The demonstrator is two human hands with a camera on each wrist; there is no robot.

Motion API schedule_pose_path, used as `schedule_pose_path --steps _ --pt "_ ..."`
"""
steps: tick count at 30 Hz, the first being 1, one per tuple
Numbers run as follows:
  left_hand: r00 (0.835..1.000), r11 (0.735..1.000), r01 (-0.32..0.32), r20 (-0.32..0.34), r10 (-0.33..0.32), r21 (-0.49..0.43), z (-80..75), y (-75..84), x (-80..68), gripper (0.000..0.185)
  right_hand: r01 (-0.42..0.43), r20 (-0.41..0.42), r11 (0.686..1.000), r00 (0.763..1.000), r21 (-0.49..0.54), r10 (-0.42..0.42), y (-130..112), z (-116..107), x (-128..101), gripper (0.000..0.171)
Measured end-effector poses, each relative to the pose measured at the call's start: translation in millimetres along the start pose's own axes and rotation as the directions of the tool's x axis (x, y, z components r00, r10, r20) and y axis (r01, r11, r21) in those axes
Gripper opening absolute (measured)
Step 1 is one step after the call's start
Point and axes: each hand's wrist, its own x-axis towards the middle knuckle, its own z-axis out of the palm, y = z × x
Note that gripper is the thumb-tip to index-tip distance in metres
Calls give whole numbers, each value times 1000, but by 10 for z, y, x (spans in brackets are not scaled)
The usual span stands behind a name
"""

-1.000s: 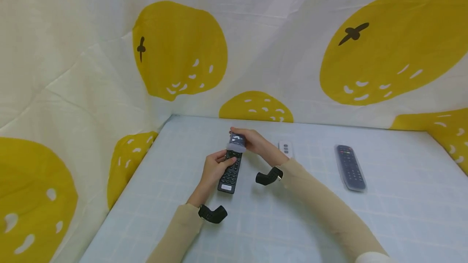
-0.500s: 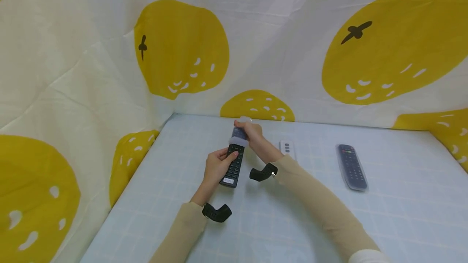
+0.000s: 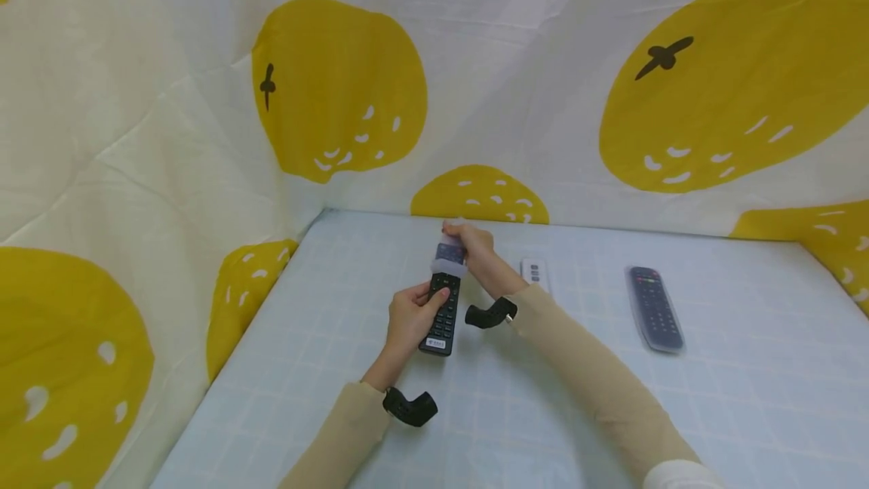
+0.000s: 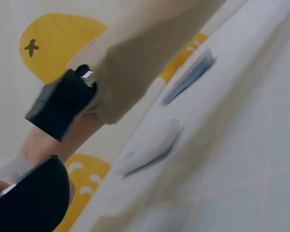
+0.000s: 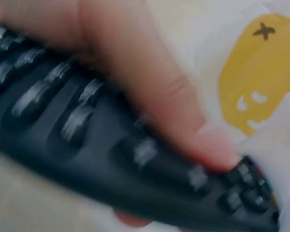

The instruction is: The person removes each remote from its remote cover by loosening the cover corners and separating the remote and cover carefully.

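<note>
My left hand (image 3: pixel 410 319) grips a black remote control (image 3: pixel 444 315) by its sides, thumb on the buttons. In the right wrist view the left thumb (image 5: pixel 169 106) lies along the same remote's top, with fingertips showing underneath. A translucent sleeve (image 3: pixel 449 268) covers the remote's far end, its thicker whitish edge crossing the remote. Beyond it my right hand (image 3: pixel 478 247) pinches the sleeve near its far tip, the fingers partly hidden. In the left wrist view the remote's dark end (image 4: pixel 34 203) fills the lower left corner.
A white remote (image 3: pixel 534 274) lies behind the right forearm, partly covered by it. Farther right on the pale checked tablecloth (image 3: pixel 557 421) lies a dark remote (image 3: pixel 655 309) in a clear cover. A hanging cloth (image 3: pixel 502 74) printed with yellow fruit rises behind the table.
My right hand has shifted right and slightly away, and the bunched sleeve now stretches straighter past the remote's far end. The left hand and the remote have drifted a little right.
</note>
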Motion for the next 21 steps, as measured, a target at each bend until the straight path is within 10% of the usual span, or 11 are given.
schedule_pose_path --steps 13,21 --pt "994 993 59 -87 -69 -105 -126 -39 130 37 35 318 998 948 -57 -15 105 -98 -56 34" --pt "987 988 40 -145 -62 -147 -104 -85 205 37 -26 322 1000 947 10 22 138 -116 -157 31"
